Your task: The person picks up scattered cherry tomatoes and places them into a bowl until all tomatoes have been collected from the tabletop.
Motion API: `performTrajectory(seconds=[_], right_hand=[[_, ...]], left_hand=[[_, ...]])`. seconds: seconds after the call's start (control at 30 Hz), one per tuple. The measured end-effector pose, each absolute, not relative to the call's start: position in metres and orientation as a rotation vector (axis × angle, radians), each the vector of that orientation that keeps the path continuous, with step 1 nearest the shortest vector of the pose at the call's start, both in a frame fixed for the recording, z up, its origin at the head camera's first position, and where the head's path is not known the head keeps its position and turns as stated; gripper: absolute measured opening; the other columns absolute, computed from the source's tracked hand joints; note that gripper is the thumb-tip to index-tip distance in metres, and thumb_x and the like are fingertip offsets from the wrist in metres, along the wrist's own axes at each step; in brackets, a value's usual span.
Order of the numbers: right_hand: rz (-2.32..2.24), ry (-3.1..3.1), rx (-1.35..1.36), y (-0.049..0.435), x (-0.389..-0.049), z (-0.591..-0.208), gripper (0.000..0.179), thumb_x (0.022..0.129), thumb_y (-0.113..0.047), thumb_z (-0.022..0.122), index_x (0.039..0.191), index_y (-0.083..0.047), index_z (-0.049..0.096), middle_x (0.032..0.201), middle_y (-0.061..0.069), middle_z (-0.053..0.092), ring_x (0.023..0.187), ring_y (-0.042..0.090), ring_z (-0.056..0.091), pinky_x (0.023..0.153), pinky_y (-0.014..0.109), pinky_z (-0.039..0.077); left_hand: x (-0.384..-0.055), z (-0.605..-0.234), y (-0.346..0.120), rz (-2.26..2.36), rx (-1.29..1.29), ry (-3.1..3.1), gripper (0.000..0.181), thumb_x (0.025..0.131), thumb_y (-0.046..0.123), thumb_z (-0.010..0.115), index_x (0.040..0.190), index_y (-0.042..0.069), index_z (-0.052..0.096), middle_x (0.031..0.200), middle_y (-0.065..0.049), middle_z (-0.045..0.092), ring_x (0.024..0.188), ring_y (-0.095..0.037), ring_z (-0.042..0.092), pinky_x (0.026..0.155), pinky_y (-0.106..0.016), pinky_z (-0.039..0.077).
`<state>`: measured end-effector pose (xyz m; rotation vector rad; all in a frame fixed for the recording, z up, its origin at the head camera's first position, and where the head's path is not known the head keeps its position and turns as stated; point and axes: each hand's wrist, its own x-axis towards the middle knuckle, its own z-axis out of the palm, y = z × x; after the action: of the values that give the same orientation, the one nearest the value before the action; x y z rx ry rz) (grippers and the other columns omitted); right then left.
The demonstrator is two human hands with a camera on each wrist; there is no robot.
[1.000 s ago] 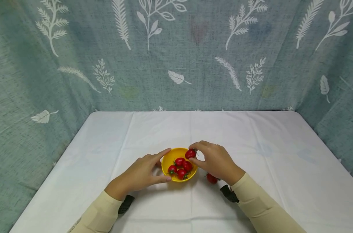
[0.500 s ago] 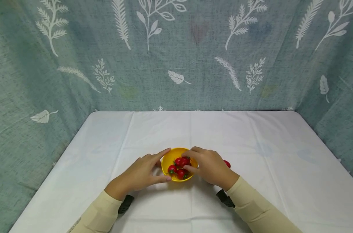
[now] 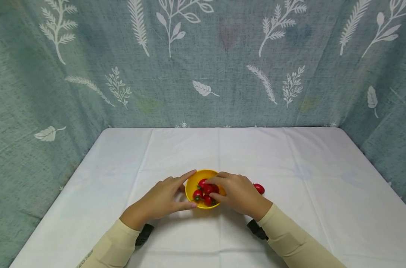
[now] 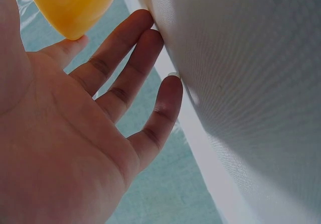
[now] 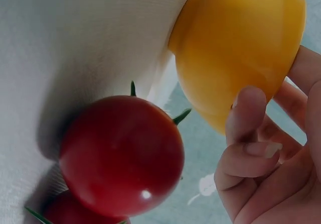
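Note:
In the head view a small yellow bowl (image 3: pixel 192 182) stands on the white cloth with several red cherry tomatoes (image 3: pixel 198 194) inside. My left hand (image 3: pixel 159 201) holds it from the left, index fingertip at the far rim and thumb at the near rim; the other fingers spread below the bowl in the left wrist view. My right hand (image 3: pixel 241 195) reaches over the right rim and pinches a cherry tomato (image 3: pixel 211 189) among the others, its thumb and index finger inside the bowl. Its remaining fingers lie beside the bowl's outer wall (image 5: pixel 241 38) in the right wrist view.
Two tomatoes lie on the cloth right of the bowl: one big in the right wrist view (image 5: pixel 123 156), another partly cut off behind it (image 5: pixel 75 211). From the head, one tomato (image 3: pixel 259 188) shows past the right hand. A leaf-patterned curtain (image 3: pixel 203 108) surrounds the table.
My right hand has carried its tomato from above the right rim down and left into the bowl, among the others. The left hand and the bowl have stayed in place.

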<state>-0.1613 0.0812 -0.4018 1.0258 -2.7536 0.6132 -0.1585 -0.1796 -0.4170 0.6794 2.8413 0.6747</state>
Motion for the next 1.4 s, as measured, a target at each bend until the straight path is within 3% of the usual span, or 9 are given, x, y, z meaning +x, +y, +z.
performTrajectory(seconds=[0.43, 0.73, 1.0, 1.2, 1.4], right_hand=[[0.592, -2.819, 1.007, 0.082, -0.163, -0.4, 0.036, 0.089, -0.031, 0.076, 0.124, -0.021, 0.072, 0.11, 0.001, 0.071, 0.091, 0.015, 0.069, 0.076, 0.034, 0.057], [0.594, -2.749, 1.025, 0.087, -0.164, -0.396, 0.04, 0.089, -0.029, 0.076, 0.127, -0.02, 0.069, 0.105, 0.002, 0.071, 0.072, 0.01, 0.061, 0.064, 0.025, 0.05], [0.638, -2.746, 0.914, 0.102, -0.17, -0.387, 0.034, 0.092, -0.026, 0.074, 0.125, -0.021, 0.07, 0.112, -0.001, 0.071, 0.091, 0.018, 0.071, 0.079, 0.034, 0.058], [0.635, -2.727, 0.862, 0.118, -0.17, -0.381, 0.033, 0.091, -0.022, 0.075, 0.124, -0.021, 0.071, 0.109, -0.003, 0.072, 0.073, 0.009, 0.06, 0.069, 0.026, 0.053], [0.604, -2.767, 0.784, 0.136, -0.166, -0.386, 0.034, 0.089, -0.024, 0.077, 0.122, -0.02, 0.072, 0.109, -0.003, 0.072, 0.071, 0.007, 0.056, 0.068, 0.024, 0.051]], left_hand=[[-0.159, -0.417, -0.179, 0.683, 0.677, 2.841, 0.095, 0.078, 0.073, 0.068, 0.157, 0.04, 0.027, 0.106, 0.012, 0.069, 0.1, -0.011, 0.055, 0.085, -0.037, 0.045], [-0.159, -0.416, -0.177, 0.7, 0.666, 2.842, 0.095, 0.077, 0.075, 0.067, 0.157, 0.04, 0.028, 0.105, 0.012, 0.069, 0.098, -0.01, 0.053, 0.085, -0.037, 0.044], [-0.159, -0.417, -0.177, 0.69, 0.644, 2.841, 0.096, 0.076, 0.075, 0.068, 0.156, 0.041, 0.029, 0.104, 0.013, 0.068, 0.1, -0.01, 0.054, 0.092, -0.044, 0.044], [-0.16, -0.419, -0.176, 0.684, 0.647, 2.853, 0.096, 0.075, 0.076, 0.067, 0.156, 0.041, 0.029, 0.103, 0.013, 0.068, 0.097, -0.01, 0.054, 0.088, -0.04, 0.044], [-0.159, -0.418, -0.178, 0.662, 0.664, 2.861, 0.097, 0.076, 0.077, 0.066, 0.157, 0.039, 0.029, 0.102, 0.013, 0.067, 0.097, -0.011, 0.054, 0.091, -0.043, 0.044]])
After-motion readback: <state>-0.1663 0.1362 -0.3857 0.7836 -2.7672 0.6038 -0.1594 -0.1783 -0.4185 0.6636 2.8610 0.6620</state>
